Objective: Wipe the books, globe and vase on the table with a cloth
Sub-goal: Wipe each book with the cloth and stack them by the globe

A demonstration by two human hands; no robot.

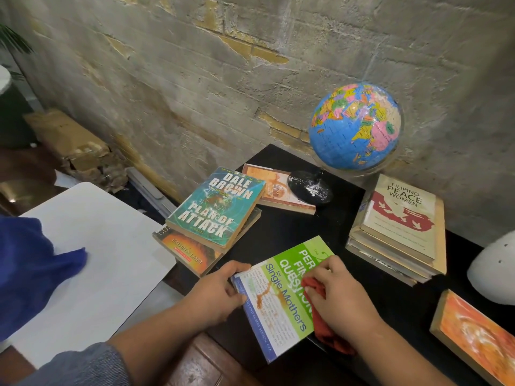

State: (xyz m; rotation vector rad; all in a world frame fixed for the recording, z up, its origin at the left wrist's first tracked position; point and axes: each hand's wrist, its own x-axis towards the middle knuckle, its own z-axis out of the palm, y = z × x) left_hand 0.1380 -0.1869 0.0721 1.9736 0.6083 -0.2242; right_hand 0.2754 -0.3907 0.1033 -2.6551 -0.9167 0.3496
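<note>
On the black table (292, 229), in front of the globe (355, 125) and nearer the person, a green paperback (281, 299) lies flat. The left hand (220, 293) pinches its edge on the side away from the globe, thumb on the cover and fingers tucked beneath, while the right hand (340, 296) bunches a red cloth (324, 330) in curled fingers and presses it onto the cover. Left of the globe a Dale Brown paperback (217, 207) rests on another book, just in front of the globe to its right stands a stack of books (401, 221), and farther right sits a white vase (496, 274), cut off at the edge.
</note>
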